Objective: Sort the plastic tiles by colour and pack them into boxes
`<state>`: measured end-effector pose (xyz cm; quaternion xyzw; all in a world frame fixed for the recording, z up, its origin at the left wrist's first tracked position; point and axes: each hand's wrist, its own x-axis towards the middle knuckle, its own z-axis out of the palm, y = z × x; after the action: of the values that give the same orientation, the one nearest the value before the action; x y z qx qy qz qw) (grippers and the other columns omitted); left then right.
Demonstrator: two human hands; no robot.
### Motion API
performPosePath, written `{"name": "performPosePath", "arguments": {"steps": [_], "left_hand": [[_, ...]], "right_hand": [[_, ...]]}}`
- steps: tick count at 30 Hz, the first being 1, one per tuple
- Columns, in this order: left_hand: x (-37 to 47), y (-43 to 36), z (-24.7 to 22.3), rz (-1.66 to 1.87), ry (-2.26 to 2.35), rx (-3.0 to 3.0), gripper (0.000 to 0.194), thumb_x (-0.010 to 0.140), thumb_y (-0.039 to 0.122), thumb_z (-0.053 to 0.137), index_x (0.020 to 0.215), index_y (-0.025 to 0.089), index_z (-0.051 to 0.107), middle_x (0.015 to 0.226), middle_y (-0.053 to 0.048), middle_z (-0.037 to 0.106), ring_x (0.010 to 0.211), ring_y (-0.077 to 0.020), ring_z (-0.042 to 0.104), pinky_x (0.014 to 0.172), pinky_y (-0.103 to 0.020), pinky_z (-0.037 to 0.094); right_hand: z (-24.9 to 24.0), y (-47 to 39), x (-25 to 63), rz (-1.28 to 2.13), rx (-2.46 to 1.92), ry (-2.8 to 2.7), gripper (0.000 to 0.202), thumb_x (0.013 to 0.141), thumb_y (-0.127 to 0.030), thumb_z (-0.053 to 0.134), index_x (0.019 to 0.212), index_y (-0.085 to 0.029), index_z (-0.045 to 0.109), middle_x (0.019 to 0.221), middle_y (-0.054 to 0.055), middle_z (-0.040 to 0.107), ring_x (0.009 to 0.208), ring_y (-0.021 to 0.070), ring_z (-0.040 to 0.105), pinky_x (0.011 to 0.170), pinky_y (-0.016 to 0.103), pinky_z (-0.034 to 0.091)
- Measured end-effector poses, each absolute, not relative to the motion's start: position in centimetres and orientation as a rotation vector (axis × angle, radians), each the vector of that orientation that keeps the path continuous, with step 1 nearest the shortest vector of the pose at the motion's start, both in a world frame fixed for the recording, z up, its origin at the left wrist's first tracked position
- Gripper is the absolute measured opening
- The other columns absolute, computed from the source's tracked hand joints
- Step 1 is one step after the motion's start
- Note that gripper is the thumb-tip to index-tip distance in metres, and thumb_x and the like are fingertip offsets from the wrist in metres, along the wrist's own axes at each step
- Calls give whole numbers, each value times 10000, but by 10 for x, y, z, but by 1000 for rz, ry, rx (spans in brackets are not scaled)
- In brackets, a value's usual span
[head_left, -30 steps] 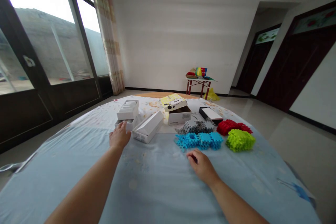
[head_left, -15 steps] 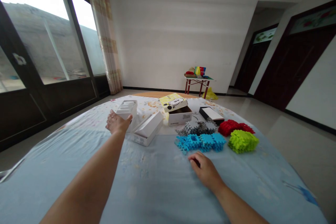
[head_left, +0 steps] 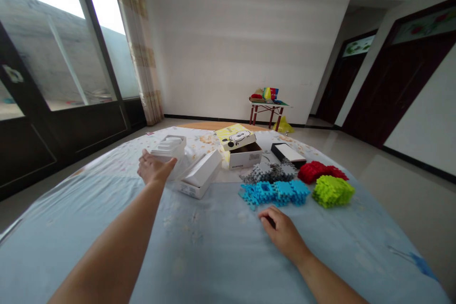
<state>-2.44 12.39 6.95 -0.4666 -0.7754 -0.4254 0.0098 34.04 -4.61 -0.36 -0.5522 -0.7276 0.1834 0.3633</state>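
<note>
My left hand [head_left: 155, 168] reaches to the near end of an open white box [head_left: 184, 147] holding a row of thin white pieces [head_left: 169, 143]. Its fingers and thumb are spread apart; whether the fingertips touch the pieces I cannot tell. Just right of that hand lies a long white box [head_left: 200, 175] with a white lid or insert tilted inside. My right hand [head_left: 280, 230] rests on the tablecloth with fingers curled and nothing visible in them. In front of it lie blue interlocking puzzle pieces [head_left: 276, 193].
Behind the blue pieces are grey pieces [head_left: 267, 172], with red [head_left: 317, 171] and lime green piles [head_left: 333, 191] to the right. A yellow cartoon lid [head_left: 235, 137] leans on an open box [head_left: 245, 159]. A black and white box [head_left: 288, 153] lies beyond.
My left hand has shifted slightly left and stays at the white box, where the thin white pieces now look more fanned. My right hand stays in place. The whole view has turned a little.
</note>
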Motion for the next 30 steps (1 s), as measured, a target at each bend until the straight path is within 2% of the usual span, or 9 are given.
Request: {"name": "performPosePath", "arguments": {"steps": [5, 9, 14, 17, 23, 30], "left_hand": [[-38, 78, 64, -1636, -2062, -1589, 1065, 540, 438, 697, 1401, 106, 164, 1341, -185, 336, 1252, -317, 333, 1042, -454, 298], [-40, 28, 66, -1941, -1802, -1680, 1044, 545, 349, 720, 1407, 203, 149, 1395, -150, 239, 1257, -283, 332, 974, -418, 406], [-30, -32, 76, -2109, -1829, -1900, 1007, 559, 276, 741, 1393, 287, 177, 1385, -119, 294, 1266, -297, 336, 989, -470, 372], [-16, -58, 73, -2137, -1830, -2175, 1004, 577, 267, 736, 1396, 297, 156, 1375, -120, 328, 1241, -304, 378, 962, -474, 394], [22, -87, 51, -1998, -1855, -2658, 886, 661, 288, 674, 1388, 255, 168, 1383, -125, 348, 1267, -288, 353, 977, -397, 391], [45, -90, 19, -1855, -1821, -3130, 904, 693, 312, 654, 1408, 242, 105, 1436, -139, 291, 1278, -264, 349, 1041, -395, 299]], "right_hand": [[-5, -46, 341, 457, -1400, -1881, 180, 827, -233, 426, 842, -190, 600, 841, 44, 603, 832, 175, 562, 762, 282, 426], [-6, -46, 342, 448, -1377, -1887, 187, 819, -232, 422, 836, -190, 604, 848, 48, 610, 837, 180, 561, 770, 289, 423], [-7, -45, 343, 431, -1383, -1892, 194, 800, -226, 422, 828, -184, 610, 840, 52, 614, 825, 183, 561, 759, 295, 422], [-6, -45, 343, 422, -1378, -1900, 198, 789, -221, 422, 819, -181, 613, 835, 53, 616, 819, 184, 561, 756, 297, 422], [-8, -44, 346, 483, -1348, -1811, 227, 796, -269, 428, 853, -176, 628, 857, 63, 640, 816, 185, 578, 760, 300, 439], [-9, -44, 349, 544, -1330, -1654, 299, 833, -356, 416, 966, -182, 619, 947, 78, 665, 876, 197, 602, 788, 303, 453]]}}
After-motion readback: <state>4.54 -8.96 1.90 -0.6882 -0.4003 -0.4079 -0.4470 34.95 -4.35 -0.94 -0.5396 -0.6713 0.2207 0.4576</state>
